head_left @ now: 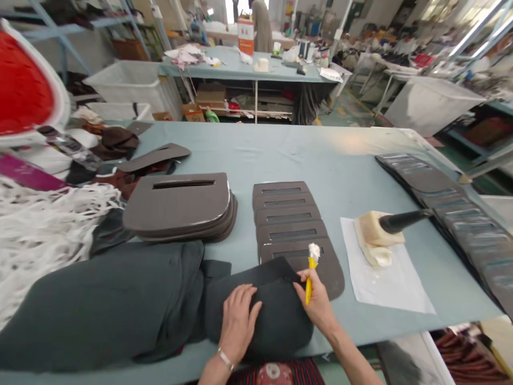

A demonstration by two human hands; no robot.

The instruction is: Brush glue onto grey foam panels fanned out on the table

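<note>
My left hand (239, 318) lies flat on a folded dark cloth piece (276, 315) at the table's front edge, fingers stretched out. My right hand (316, 299) grips a small yellow-handled brush (309, 283), its tip coated white and pointing up. The thumb and fingertips of that hand also touch the cloth's right edge. Partly under the cloth lies an overlapping row of brown slotted panels (290, 216). Left of my hands rests a larger pile of dark cloth (112, 305). Behind it sits a stack of brown slotted panels (180, 206).
A cream-coloured block-like pot (371, 227) with a black handle (404, 220) stands on a white sheet (385, 283) at right. More overlapping panels (444, 200) line the right edge. White netting (44, 230) lies left. Another worktable (228, 67) stands beyond.
</note>
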